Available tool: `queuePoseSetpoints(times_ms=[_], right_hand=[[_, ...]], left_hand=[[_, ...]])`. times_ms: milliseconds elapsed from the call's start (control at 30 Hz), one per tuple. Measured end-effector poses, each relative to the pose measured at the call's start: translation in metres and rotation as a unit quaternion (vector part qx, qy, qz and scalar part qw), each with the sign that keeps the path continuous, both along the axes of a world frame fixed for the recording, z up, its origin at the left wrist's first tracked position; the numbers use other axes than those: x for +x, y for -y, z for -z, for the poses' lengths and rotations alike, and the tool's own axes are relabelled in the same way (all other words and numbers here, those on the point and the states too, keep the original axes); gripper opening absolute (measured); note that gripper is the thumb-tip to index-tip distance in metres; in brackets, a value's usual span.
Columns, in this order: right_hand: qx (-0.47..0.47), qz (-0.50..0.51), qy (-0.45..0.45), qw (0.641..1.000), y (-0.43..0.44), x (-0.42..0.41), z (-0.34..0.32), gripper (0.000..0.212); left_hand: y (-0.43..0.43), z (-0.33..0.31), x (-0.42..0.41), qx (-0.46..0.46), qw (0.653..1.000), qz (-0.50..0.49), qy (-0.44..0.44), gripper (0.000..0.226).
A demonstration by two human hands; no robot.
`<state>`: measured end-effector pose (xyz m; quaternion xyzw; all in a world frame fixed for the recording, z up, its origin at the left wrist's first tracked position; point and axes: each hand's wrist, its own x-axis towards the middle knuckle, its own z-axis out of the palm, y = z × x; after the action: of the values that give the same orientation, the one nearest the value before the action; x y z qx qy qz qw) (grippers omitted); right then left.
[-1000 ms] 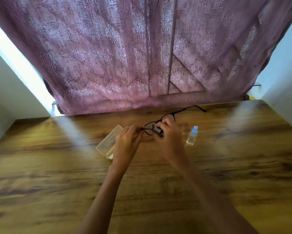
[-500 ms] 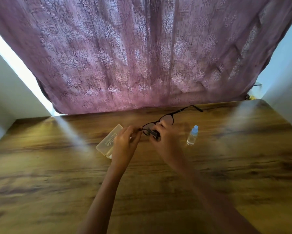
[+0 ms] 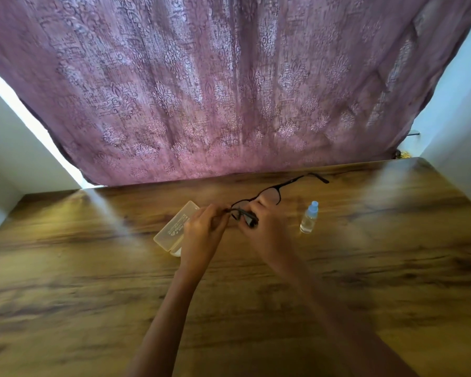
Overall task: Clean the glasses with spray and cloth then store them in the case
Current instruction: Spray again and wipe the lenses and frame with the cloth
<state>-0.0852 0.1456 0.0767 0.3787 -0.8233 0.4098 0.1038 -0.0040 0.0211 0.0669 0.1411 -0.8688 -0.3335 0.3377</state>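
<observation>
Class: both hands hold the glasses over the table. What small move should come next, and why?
Probably keep rubbing the lens under the right hand, while the left hand steadies the glasses. One temple is open and the case looks shut, so storing seems premature.

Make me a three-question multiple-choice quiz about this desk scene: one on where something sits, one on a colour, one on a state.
1. Where is the spray bottle?
A. right of the hands
B. inside the case
C. by the curtain's left edge

2. What colour is the bottle's cap?
A. red
B. light blue
C. black

3. How are the glasses?
A. lying in the case
B. folded on the table
C. held up, one temple arm extended

Answers: 1 A, it stands on the table right of the right hand. 2 B, the cap looks pale blue. 3 C, both the left hand and right hold them, beside the shut case.
</observation>
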Motion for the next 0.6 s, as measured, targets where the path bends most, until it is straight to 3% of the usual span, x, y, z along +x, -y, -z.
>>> queuePoseSetpoints(times_ms=[100, 300, 467, 600], right_hand=[[-0.009, -0.028, 0.010, 1.000, 0.002, -0.001, -0.003, 0.015], [0.006, 0.020, -0.009, 1.000, 0.002, -0.012, 0.000, 0.013], [-0.014, -0.033, 0.016, 0.999, 0.002, 0.002, -0.002, 0.021], [-0.014, -0.029, 0.022, 0.999, 0.005, -0.005, -0.004, 0.013]], left_hand=[[-0.003, 0.001, -0.001, -0.002, 1.000, 0.018, 0.000, 0.027], [0.000, -0.005, 0.001, -0.004, 1.000, 0.005, -0.025, 0.024], [-0.001, -0.006, 0.000, -0.012, 0.999, 0.011, -0.033, 0.017], [0.000, -0.006, 0.000, -0.027, 0.999, 0.013, -0.037, 0.014]])
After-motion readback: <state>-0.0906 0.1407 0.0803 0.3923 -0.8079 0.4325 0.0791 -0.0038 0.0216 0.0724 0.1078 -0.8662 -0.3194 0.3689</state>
